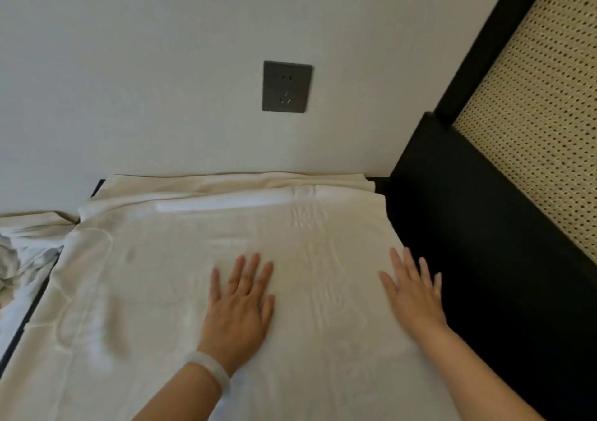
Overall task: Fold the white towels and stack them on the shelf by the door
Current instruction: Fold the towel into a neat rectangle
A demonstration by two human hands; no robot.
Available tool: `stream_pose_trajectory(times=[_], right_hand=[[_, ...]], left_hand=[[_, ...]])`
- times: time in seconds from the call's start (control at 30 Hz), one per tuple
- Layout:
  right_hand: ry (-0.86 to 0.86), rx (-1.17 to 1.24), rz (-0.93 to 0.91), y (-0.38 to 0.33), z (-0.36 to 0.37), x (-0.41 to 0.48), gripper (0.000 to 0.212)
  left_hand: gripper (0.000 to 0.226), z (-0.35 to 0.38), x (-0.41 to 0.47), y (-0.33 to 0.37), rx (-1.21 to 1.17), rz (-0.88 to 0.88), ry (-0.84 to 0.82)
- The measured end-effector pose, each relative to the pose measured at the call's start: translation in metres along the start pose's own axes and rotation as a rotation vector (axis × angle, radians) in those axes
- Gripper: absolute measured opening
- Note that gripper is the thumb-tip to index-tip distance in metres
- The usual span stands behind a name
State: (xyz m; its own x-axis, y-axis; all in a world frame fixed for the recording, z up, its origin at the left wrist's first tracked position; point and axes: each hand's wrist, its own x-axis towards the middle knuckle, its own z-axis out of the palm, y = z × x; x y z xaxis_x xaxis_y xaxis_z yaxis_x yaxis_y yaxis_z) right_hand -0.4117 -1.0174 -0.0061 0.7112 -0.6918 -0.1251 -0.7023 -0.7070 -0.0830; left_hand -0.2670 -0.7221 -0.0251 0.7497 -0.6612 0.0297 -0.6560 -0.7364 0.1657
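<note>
A large white towel (155, 275) lies spread flat over a dark surface, reaching the wall at the back. Its far edge shows a folded-over band. My left hand (240, 304) rests palm down near the towel's middle, fingers spread, with a pale bangle on the wrist. My right hand (415, 291) lies flat on the towel's right edge, fingers spread and slightly blurred. Neither hand grips any cloth.
More crumpled white cloth (22, 256) is heaped at the left. A black frame (478, 227) with a woven cane panel (542, 104) stands along the right. A grey wall socket (286, 86) sits on the wall behind the towel.
</note>
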Motion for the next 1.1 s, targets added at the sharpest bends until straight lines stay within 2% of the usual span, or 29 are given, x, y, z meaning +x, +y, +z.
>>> stream_pose_trajectory(times=[0.1,0.2,0.27,0.3,0.43,0.6,0.73,0.8,0.87,0.93,1.03,1.1], right_hand=[[-0.005,-0.051,0.022,-0.008,-0.008,-0.003,0.068],[0.104,-0.001,-0.246,-0.057,-0.006,-0.019,0.08],[0.072,0.027,-0.454,-0.085,0.009,-0.039,0.072],[0.058,0.022,-0.497,-0.091,0.019,-0.046,0.067],[0.039,0.042,-0.416,-0.085,0.027,-0.048,0.068],[0.0,-0.006,-0.311,-0.129,0.011,-0.054,0.093],[0.109,0.069,-0.495,-0.213,0.02,-0.068,0.06],[0.04,0.08,-0.54,-0.238,0.03,-0.078,0.057],[0.053,0.048,-0.536,-0.243,0.038,-0.083,0.058],[0.072,0.035,-0.541,-0.238,0.042,-0.082,0.058],[0.047,0.021,-0.516,-0.237,0.045,-0.079,0.065],[0.038,0.011,-0.531,-0.238,0.047,-0.079,0.07]], left_hand=[[0.058,0.001,-0.001,0.002,-0.003,0.004,-0.006],[0.058,0.001,-0.002,0.0,-0.004,0.004,0.018],[0.058,0.001,-0.001,0.0,0.003,0.002,0.016],[0.058,0.001,-0.001,-0.001,0.001,0.009,0.009],[0.057,0.001,-0.009,-0.021,0.022,0.04,0.03],[0.058,-0.007,-0.038,-0.06,0.064,-0.088,0.078],[0.057,-0.01,-0.037,-0.056,0.039,-0.108,0.039],[0.055,-0.011,-0.039,-0.062,0.025,-0.058,0.026],[0.055,-0.012,-0.047,-0.081,0.04,-0.028,0.017],[0.057,-0.015,-0.06,-0.109,0.034,-0.109,0.038],[0.07,-0.028,-0.085,-0.161,0.037,-0.319,0.067],[0.071,-0.037,-0.095,-0.186,0.006,-0.492,0.038]])
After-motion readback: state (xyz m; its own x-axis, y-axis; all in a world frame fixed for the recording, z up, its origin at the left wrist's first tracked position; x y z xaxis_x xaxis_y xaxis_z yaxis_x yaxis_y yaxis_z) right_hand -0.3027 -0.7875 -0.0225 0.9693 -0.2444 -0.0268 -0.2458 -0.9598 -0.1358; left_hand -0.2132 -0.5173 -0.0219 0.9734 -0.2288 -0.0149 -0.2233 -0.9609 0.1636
